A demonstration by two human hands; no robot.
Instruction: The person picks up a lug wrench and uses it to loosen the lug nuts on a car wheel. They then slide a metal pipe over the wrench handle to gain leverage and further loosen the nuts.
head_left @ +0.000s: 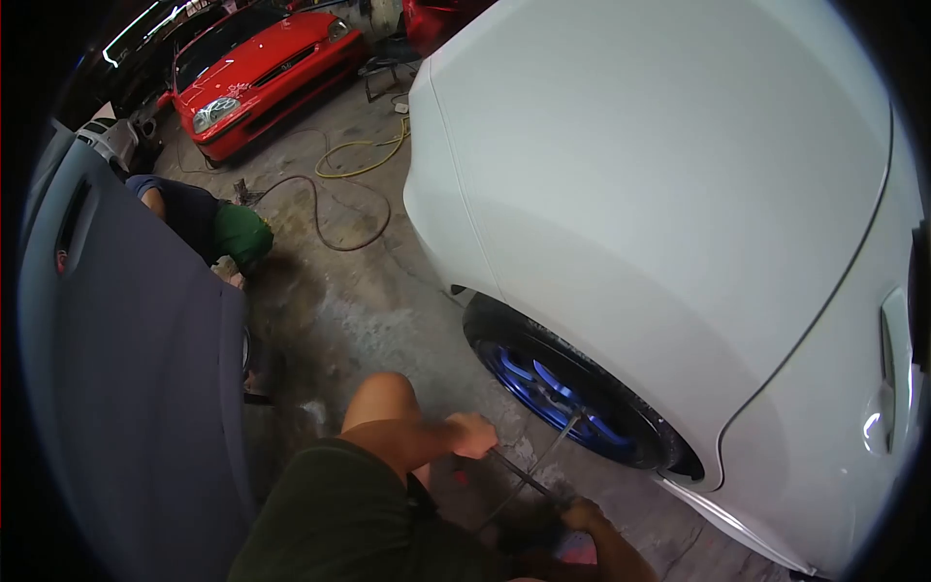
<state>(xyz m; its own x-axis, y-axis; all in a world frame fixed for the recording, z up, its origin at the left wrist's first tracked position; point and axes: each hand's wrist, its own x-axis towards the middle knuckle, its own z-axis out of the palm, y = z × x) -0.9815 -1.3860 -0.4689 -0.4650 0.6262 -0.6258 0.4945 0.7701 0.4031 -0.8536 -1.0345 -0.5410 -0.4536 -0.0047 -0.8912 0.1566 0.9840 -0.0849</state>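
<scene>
A four-way lug wrench [525, 477] reaches from in front of me to the blue wheel [517, 366] of the white car [621, 175]. One of its arms ends at the wheel, near the lug area; the exact fit on a nut is too small to make out. My left hand [472, 436] is closed around the end of one cross arm. On the opposite arm, closer to my body, my right hand [583, 515] is wrapped too. The black tire [499, 325] sits inside the wheel arch.
At left stands a grey car body [145, 359], with a co-worker in a green cap [243, 236] bent low beside it. A red car [267, 73] is parked at the back. A yellow hose [364, 160] and a dark reddish hose [320, 228] lie across the concrete floor [378, 330].
</scene>
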